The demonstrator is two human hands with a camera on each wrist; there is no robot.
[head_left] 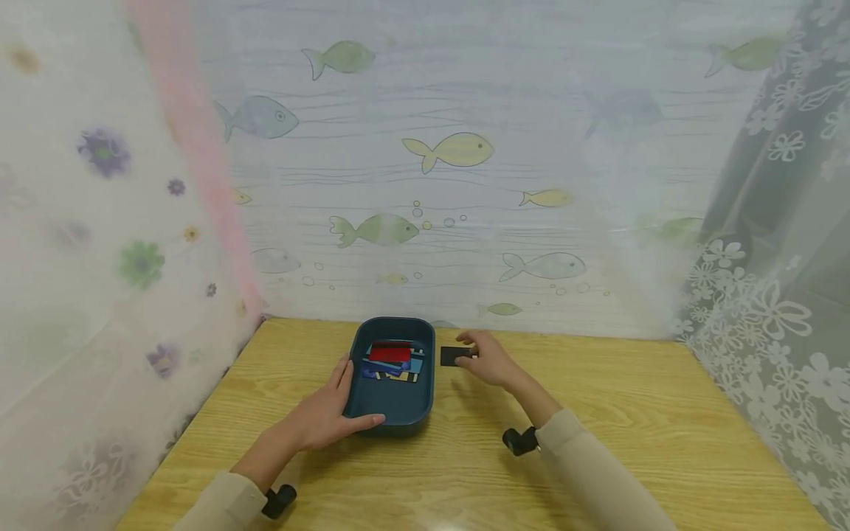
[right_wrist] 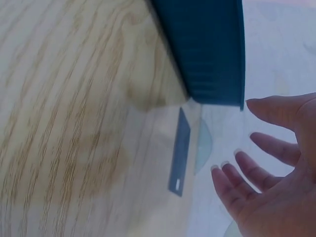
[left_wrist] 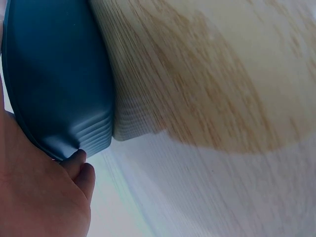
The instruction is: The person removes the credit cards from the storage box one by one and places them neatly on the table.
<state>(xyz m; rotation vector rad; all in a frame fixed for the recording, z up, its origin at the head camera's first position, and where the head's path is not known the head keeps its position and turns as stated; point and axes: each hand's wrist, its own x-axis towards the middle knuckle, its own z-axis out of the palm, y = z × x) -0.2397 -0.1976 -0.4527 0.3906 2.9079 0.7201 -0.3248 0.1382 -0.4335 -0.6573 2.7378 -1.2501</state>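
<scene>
A dark blue plastic bin (head_left: pixel 392 409) stands on the wooden table, with several cards (head_left: pixel 390 352) lying overlapped inside it, a red one on top among blue and yellowish ones. My left hand (head_left: pixel 319 419) grips the bin's near left corner, thumb on the near rim and fingers along the left side. In the left wrist view its fingertips (left_wrist: pixel 85 173) bend against the bin's ribbed wall. Just right of the bin, a dark card (head_left: pixel 454 357) lies flat on the table. Over that card hovers my right hand (head_left: pixel 490 359), its fingers spread and apart from it in the right wrist view.
The wooden table (head_left: pixel 598 413) ends at the back against a pale curtain (head_left: pixel 458 243) printed with fish. Flowered curtains hang at the left (head_left: pixel 99 310) and right (head_left: pixel 750 295). A black wrist device (head_left: pixel 520 441) sits at each sleeve cuff.
</scene>
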